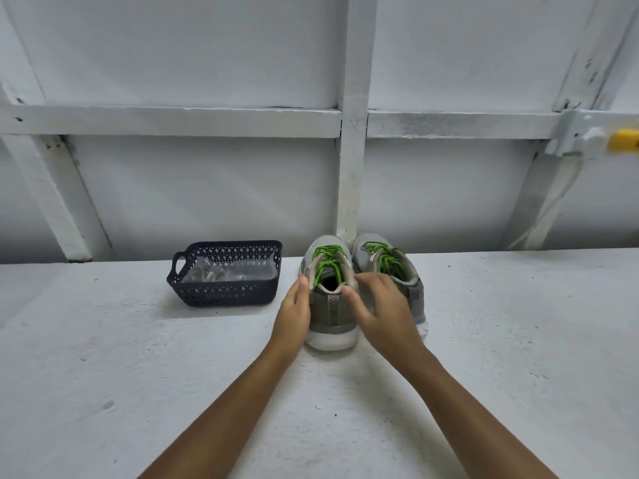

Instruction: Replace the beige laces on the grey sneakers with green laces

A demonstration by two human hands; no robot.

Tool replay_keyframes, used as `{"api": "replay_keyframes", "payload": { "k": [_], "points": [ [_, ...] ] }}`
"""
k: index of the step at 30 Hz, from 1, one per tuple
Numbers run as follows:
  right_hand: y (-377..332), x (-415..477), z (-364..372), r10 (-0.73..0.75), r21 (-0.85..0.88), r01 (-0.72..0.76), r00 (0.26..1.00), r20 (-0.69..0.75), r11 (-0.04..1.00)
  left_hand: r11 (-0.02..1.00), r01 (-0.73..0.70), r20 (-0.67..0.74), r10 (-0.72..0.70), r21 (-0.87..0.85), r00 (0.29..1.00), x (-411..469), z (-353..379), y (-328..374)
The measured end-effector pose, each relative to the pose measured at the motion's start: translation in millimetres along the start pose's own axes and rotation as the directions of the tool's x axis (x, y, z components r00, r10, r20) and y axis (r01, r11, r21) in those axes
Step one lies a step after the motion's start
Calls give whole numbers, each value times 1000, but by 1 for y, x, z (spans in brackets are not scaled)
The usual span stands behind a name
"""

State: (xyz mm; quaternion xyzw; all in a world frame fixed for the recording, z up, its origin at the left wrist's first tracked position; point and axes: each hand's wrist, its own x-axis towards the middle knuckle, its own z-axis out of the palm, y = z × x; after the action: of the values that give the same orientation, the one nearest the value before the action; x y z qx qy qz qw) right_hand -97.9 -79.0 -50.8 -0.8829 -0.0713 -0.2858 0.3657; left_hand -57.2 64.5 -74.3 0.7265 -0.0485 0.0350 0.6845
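Two grey sneakers stand side by side at the back of the white table, heels towards me. The left sneaker [332, 316] has bright green laces [328, 262], and so does the right sneaker [411, 274], whose laces [385, 261] look darker green. My left hand [294, 309] lies flat against the left sneaker's left side, thumb at the collar. My right hand [380, 312] touches the same shoe's right side, with its thumb on the heel and its fingers reaching between the two shoes.
A dark perforated basket [221, 292] stands left of the shoes and holds clear plastic bags. Behind the white table [138, 375] is a white wall with beams, right behind the shoes. A yellow object [624, 141] sits at the far right on the wall.
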Motion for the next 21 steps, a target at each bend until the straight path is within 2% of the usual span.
{"api": "replay_keyframes", "payload": {
  "k": [2, 3, 4, 6, 9, 12, 15, 21],
  "points": [
    [8, -2, -7, -163, -153, 131, 962, -221, 979, 995, -96, 60, 97, -21, 993, -9, 2, -4],
    [13, -2, -9, -213, -235, 145, 931, -298, 961, 990, -139, 83, 138, -3, 987, -11, 4, -7],
    [19, -2, -10, -219, -290, 118, 912, -348, 950, 987, -159, 88, 155, 38, 984, -12, 6, -12],
    [29, -3, -10, -137, -331, -4, 905, -402, 944, 983, -137, 84, 127, 123, 988, -13, 10, -20],
    [43, -6, -8, 88, -277, -201, 925, -370, 940, 974, -116, 57, 107, 196, 993, -19, 18, -25],
    [53, -8, -8, 362, -17, -374, 909, -205, 927, 961, -144, -30, 155, 235, 987, -20, 23, -25],
    [57, -9, -7, 391, 125, -373, 903, -178, 919, 961, -158, -65, 177, 226, 982, -19, 28, -27],
    [51, -15, -9, 391, 103, -378, 901, -188, 920, 962, -176, -78, 196, 211, 977, -16, 31, -27]
  ]
}}
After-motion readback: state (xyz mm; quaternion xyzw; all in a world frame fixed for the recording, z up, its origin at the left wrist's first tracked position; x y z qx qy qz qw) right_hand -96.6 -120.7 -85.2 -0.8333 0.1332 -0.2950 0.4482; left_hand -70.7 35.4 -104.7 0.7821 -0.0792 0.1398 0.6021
